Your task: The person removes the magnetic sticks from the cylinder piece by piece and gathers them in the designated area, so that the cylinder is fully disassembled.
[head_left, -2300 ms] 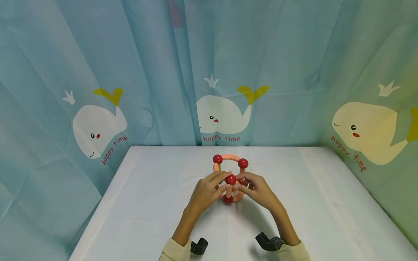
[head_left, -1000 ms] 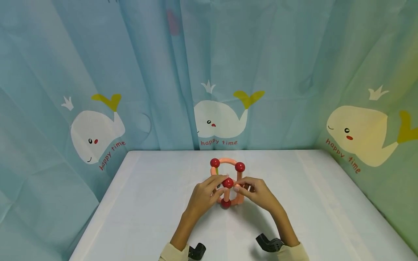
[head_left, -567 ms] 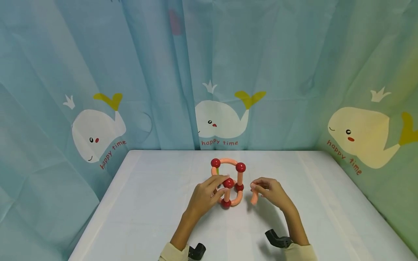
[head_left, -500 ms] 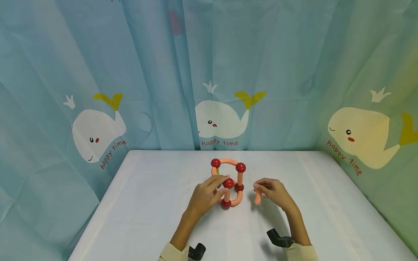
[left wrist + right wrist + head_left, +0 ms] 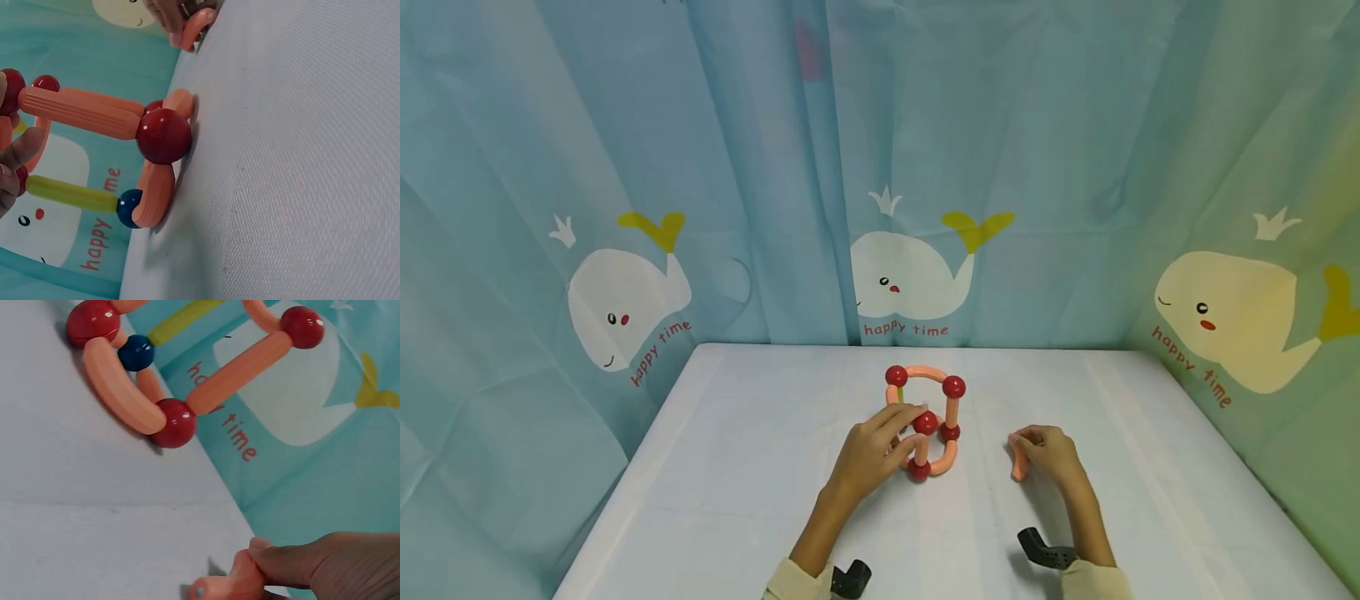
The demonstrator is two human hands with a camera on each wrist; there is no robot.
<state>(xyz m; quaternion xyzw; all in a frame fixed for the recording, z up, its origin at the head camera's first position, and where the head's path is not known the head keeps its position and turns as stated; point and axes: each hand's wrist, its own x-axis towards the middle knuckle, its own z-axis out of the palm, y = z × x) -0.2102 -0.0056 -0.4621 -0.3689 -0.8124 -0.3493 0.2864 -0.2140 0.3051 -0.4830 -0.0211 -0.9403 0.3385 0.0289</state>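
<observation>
The right hand (image 5: pixel 1051 454) has pulled an orange stick (image 5: pixel 1018 463) off the frame (image 5: pixel 925 421) and lowered it to the desk (image 5: pixel 737 500), fingers clamped on it. The left hand (image 5: pixel 872 450) grips the frame's front ball.

Left wrist: the frame (image 5: pixel 125 144) stands mid-desk.

Right wrist: fingers (image 5: pixel 300 562) pinch the stick (image 5: pixel 228 586).

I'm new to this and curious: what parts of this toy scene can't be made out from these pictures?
- Head view: the left hand covers the frame's left side.
- Right wrist view: the loose orange rod is cut off by the bottom edge.
- Head view: the right hand hides most of that rod.
- Left wrist view: only fingertips show.
</observation>
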